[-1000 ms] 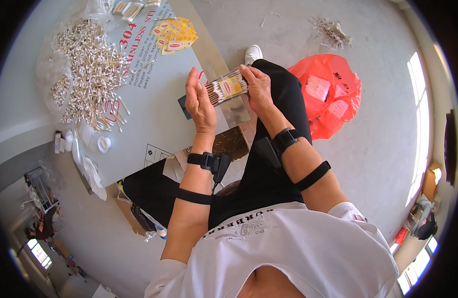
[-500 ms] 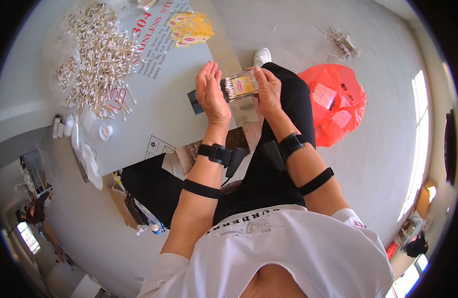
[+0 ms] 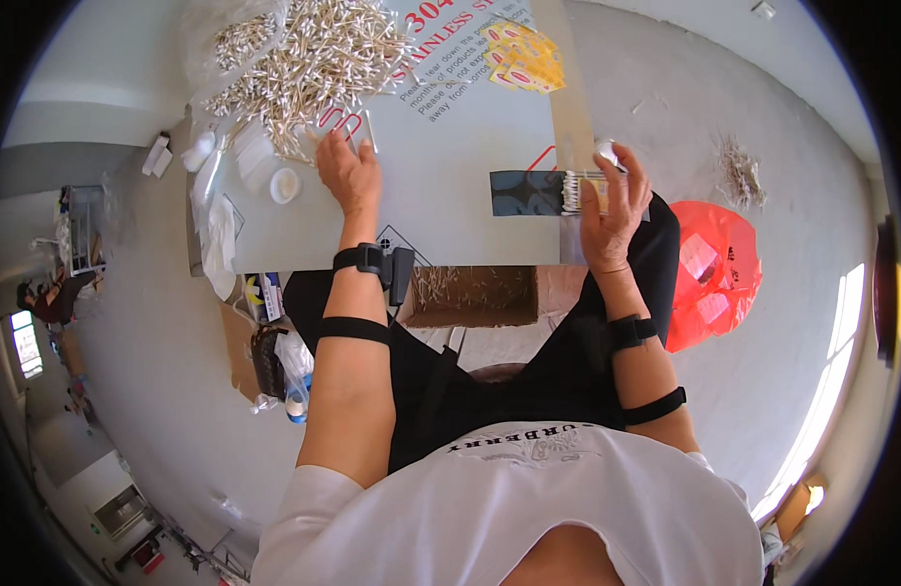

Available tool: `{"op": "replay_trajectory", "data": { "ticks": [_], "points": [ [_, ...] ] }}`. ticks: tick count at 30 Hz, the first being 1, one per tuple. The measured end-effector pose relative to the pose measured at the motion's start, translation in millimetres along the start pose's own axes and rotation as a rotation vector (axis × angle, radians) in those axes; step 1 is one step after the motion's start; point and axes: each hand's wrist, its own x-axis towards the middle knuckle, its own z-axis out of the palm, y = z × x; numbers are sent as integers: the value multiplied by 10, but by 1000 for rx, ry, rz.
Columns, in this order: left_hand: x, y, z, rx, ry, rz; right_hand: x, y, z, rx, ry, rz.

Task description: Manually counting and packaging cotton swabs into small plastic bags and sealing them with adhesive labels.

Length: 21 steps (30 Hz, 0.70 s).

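Observation:
At the right edge of the table, my right hand is closed around a small flat pack of cotton swabs. The white tips point left, and a yellow label shows partly under my fingers. The pack's end lies by a dark rectangular strip on the tabletop. My left hand is over the table, with thumb and fingers apart, at the lower edge of a big heap of loose cotton swabs. A few stray swabs lie near its fingertips.
Yellow printed cards are fanned out at the table's far right. A small round white dish stands left of my left hand. Under the table edge is an open cardboard box. A red plastic bag lies on the floor at right.
My left hand has left the pack and moved left to the swab heap. My right hand still holds the pack, now at the table's right edge beside the dark strip. The view has shifted.

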Motion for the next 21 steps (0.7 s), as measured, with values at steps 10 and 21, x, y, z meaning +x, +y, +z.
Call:
{"op": "replay_trajectory", "data": {
  "ticks": [10, 21],
  "points": [
    [-360, 568, 69, -170, -85, 212, 51, -419, 598, 327, -351, -27],
    [-649, 686, -259, -478, -40, 150, 294, -408, 1072, 357, -508, -2]
  ]
}}
